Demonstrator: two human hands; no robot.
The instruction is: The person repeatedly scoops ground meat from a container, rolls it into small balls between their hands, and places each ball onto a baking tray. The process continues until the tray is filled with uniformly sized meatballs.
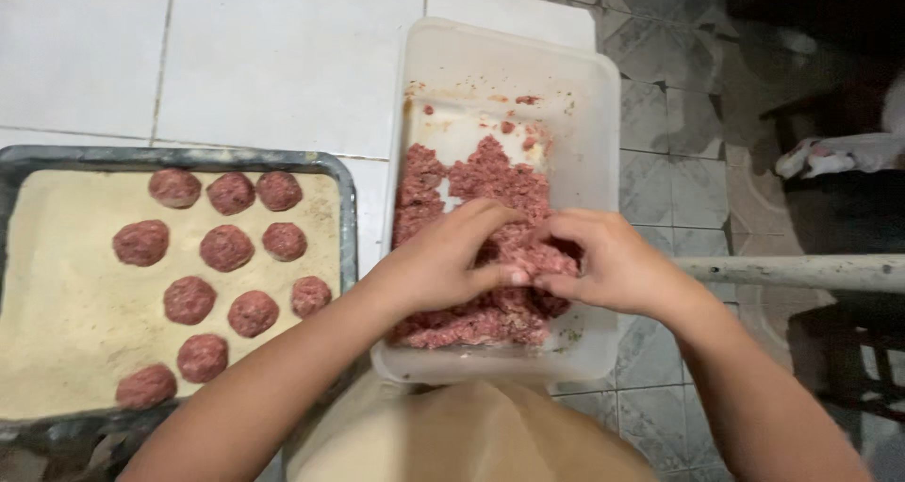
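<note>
While both hands dig in the clear plastic tub (584,96), the left hand (443,261) and right hand (608,265) pinch a lump of raw minced meat (490,185) between them, fingertips touching. More meat lies just beyond. Meatballs (226,248) sit on crumbs in the metal tray (347,190), left of the tub.

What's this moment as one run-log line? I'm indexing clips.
left hand: in minced meat | right hand: in meat | plastic tub | tray: meatballs on crumbs
</note>
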